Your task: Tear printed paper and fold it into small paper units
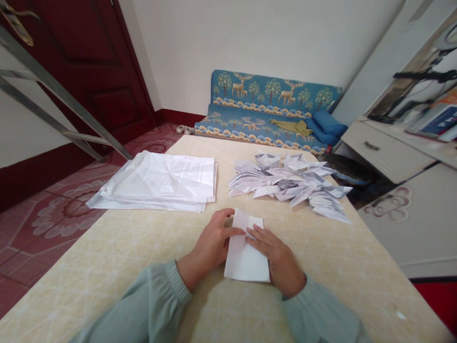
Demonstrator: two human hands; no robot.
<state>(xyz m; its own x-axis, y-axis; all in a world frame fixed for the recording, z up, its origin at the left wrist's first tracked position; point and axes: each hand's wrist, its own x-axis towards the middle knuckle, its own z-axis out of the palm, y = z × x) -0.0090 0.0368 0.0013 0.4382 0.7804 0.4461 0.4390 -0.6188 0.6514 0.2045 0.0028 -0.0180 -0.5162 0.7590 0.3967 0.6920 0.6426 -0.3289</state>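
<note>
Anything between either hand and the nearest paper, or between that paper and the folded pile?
Nothing visible: the left hand and right hand touch the paper; only tabletop shows between it and the pile.

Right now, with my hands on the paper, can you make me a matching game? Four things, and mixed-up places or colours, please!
Things:
1. Stack
2. Door
3. Sheet
4. Folded pieces

Places or colours:
A. Touched by the fingers
B. On the right of the table
C. On the left of the table
D. Dark red

Pairs: 1-C, 2-D, 3-A, 4-B
</note>
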